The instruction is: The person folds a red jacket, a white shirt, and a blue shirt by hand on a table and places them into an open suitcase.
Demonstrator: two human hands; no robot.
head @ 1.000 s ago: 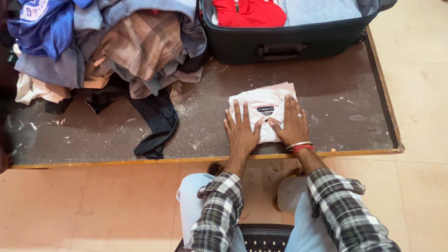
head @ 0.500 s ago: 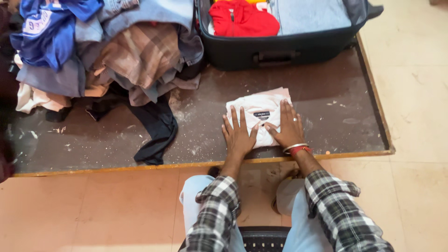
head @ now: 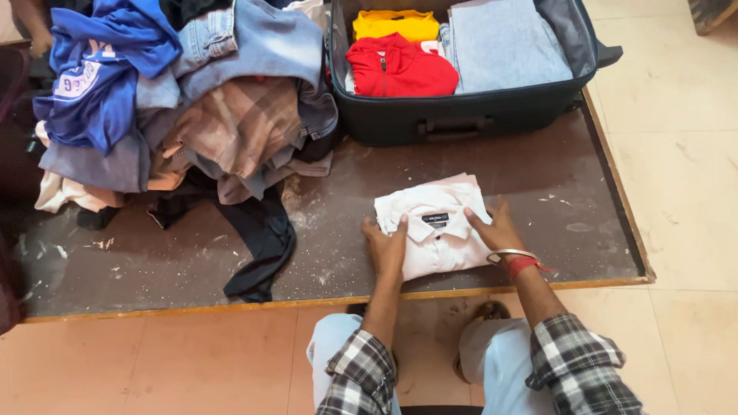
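A folded pale pink shirt [head: 437,228] with a dark neck label lies on the dark low board [head: 553,192] in front of me. My left hand [head: 387,246] grips its left edge, fingers curled around the side. My right hand [head: 496,229], with a metal bangle and red thread at the wrist, holds the shirt's right edge. Beyond the shirt an open dark suitcase [head: 453,115] holds a folded red garment [head: 400,68], a yellow one [head: 396,24] and a light blue one [head: 503,42].
A heap of unfolded clothes [head: 184,100], blue, denim and plaid, covers the board's left half, with a black garment [head: 261,230] trailing toward the front edge. Tiled floor lies to the right and in front. My knees sit just below the board's edge.
My hands were pressing flat on top of the folded shirt; now they have slid to its left and right sides and grip it. The view has tilted up, showing more of the suitcase.
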